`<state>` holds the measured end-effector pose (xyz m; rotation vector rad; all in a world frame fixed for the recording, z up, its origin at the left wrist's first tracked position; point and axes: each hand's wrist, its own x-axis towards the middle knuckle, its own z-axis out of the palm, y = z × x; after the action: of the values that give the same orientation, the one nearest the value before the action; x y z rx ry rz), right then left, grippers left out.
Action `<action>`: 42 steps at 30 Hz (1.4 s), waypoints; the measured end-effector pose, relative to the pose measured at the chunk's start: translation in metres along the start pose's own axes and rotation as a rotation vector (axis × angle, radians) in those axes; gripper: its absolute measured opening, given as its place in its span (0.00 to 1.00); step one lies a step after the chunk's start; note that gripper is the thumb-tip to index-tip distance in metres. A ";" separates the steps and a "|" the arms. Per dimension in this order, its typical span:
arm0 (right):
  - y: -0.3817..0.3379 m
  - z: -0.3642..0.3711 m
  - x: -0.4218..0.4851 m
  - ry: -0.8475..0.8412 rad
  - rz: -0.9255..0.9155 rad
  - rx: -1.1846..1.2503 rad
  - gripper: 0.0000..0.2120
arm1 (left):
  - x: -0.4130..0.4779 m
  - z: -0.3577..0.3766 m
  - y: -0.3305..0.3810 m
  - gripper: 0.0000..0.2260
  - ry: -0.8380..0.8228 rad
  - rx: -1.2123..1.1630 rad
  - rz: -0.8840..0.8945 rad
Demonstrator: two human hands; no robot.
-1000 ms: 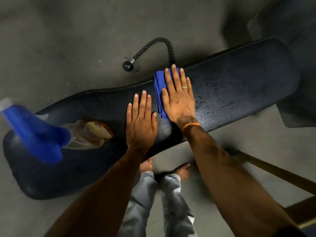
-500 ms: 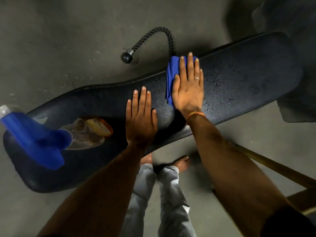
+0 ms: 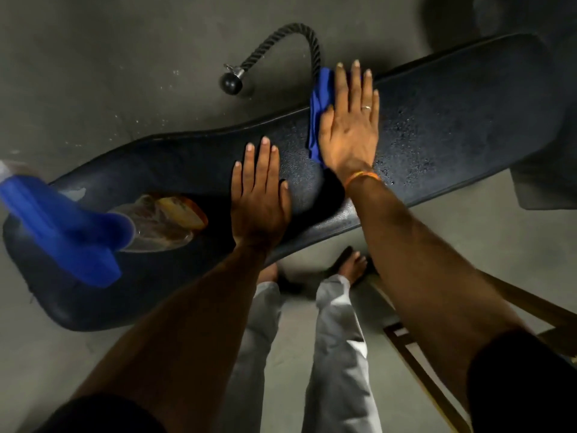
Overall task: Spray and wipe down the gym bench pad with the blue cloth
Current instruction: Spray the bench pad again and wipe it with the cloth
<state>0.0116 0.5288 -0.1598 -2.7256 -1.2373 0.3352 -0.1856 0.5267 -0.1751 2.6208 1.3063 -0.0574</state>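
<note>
The black bench pad (image 3: 462, 98) runs from lower left to upper right. My right hand (image 3: 351, 126) lies flat on the folded blue cloth (image 3: 318, 120), pressing it onto the pad near its far edge; only the cloth's left strip shows. Spray droplets glisten on the pad to the right of that hand. My left hand (image 3: 259, 198) rests flat on the pad's middle, fingers together, holding nothing. A clear spray bottle with a blue trigger head (image 3: 71, 232) stands on the pad's left end.
A black rope handle with a ball end (image 3: 232, 85) lies on the grey floor behind the pad. The bench's wooden-coloured frame bars (image 3: 530, 310) run at lower right. My bare feet and grey trousers (image 3: 337, 339) are below the pad.
My right hand has slid the blue cloth along the pad to the right and towards its far edge. The left hand has stayed flat in place.
</note>
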 end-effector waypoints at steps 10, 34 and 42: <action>0.013 0.007 -0.078 -0.090 -0.189 -0.046 0.31 | -0.001 -0.001 0.001 0.27 0.020 -0.022 0.008; 0.106 -0.008 -0.098 -0.116 -0.200 -0.041 0.30 | 0.064 0.011 0.094 0.26 0.026 0.002 -0.131; 0.098 -0.013 0.008 -0.023 -0.220 -0.018 0.28 | 0.064 0.017 0.093 0.26 0.024 0.035 -0.137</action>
<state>0.0914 0.4705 -0.1694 -2.5719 -1.5355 0.3322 -0.0719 0.5187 -0.1837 2.5645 1.5052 -0.0712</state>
